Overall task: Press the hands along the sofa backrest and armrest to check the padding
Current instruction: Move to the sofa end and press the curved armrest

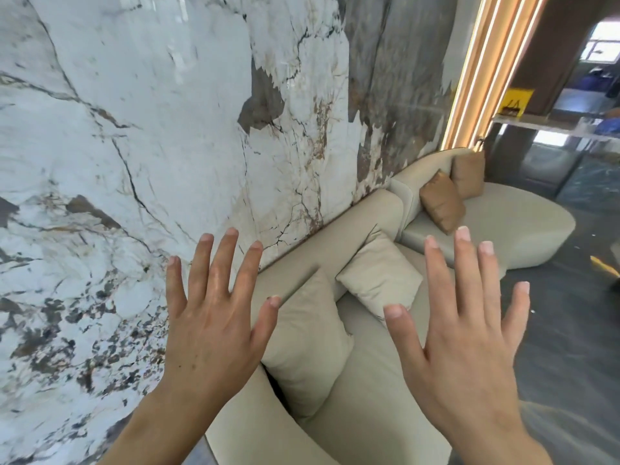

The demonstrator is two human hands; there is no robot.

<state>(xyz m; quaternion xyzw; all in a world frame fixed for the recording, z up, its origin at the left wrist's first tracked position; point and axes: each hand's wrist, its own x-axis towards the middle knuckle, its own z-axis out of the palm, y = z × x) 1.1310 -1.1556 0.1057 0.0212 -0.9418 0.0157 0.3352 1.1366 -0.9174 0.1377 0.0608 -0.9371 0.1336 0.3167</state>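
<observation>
A long cream sofa runs along the marble wall. Its rounded backrest [355, 226] rises toward the upper right and its seat [362, 407] lies below me. My left hand [214, 317] is held up with fingers spread, in the air over the near end of the backrest, touching nothing. My right hand [466, 327] hovers spread over the seat, also holding nothing. The near armrest [255, 427] curves at the bottom, partly hidden behind my left forearm.
Two cream cushions [305, 344] [379, 276] lean on the backrest. Two tan cushions [443, 201] sit at the far rounded chaise [523, 226]. The marble wall [134, 129] is close on the left. Dark glossy floor [570, 330] lies to the right, with a lit panel and a counter beyond.
</observation>
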